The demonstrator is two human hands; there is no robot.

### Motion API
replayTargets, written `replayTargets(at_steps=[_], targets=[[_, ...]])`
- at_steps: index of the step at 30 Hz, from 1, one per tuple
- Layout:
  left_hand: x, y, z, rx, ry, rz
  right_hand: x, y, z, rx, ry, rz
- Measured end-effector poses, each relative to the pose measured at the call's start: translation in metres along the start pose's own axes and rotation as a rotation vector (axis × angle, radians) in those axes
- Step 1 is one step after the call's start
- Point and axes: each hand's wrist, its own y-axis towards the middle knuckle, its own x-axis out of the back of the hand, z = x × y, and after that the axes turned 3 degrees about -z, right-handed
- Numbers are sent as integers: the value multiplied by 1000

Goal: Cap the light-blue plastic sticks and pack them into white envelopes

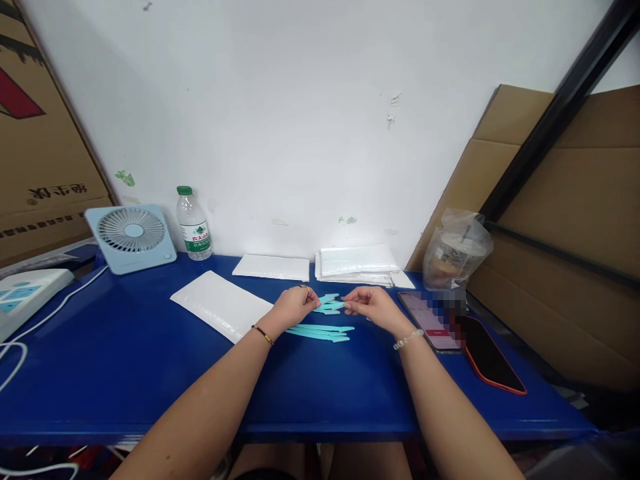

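Slim turquoise sticks (330, 306), shaped like eyebrow razors, lie between my two hands over the middle of the table. My left hand (299, 305) pinches them at their left end. On the other side, the closed fingertips of my right hand (367, 307) grip the right end of one stick. Several more turquoise sticks (323, 331) are fanned out on the table just below, their left ends partly hidden behind my left wrist. A white padded mailer (215, 303) lies flat to the left, partly covered by my left hand and forearm.
Along the wall sit another white mailer (273, 267) and a mailer stack (357, 261). A fan (133, 233) and water bottle (195, 227) stand back left. Two phones (430, 323) (493, 353) and a bagged drink cup (455, 250) are right, beside cardboard (555, 267). A cable (60, 307) runs left.
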Motion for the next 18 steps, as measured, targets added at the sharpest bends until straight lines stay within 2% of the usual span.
replayTargets(at_steps=[4, 6, 8, 10, 13, 18], targets=[[3, -4, -3, -50, 136, -46, 26, -5, -14, -15, -404, -88], [5, -7, -5, -116, 134, -20, 36, -7, -21, -84, -505, -38], [7, -10, -7, -196, 118, 64, 40, -9, -25, -149, -521, 39], [7, -12, -11, -240, 116, 153, 38, -9, -25, -160, -482, 63], [6, -15, -16, -226, 144, 215, 30, -6, -21, -141, -323, 13], [6, -14, -16, -222, 165, 153, 24, -6, -6, -116, 57, 22]])
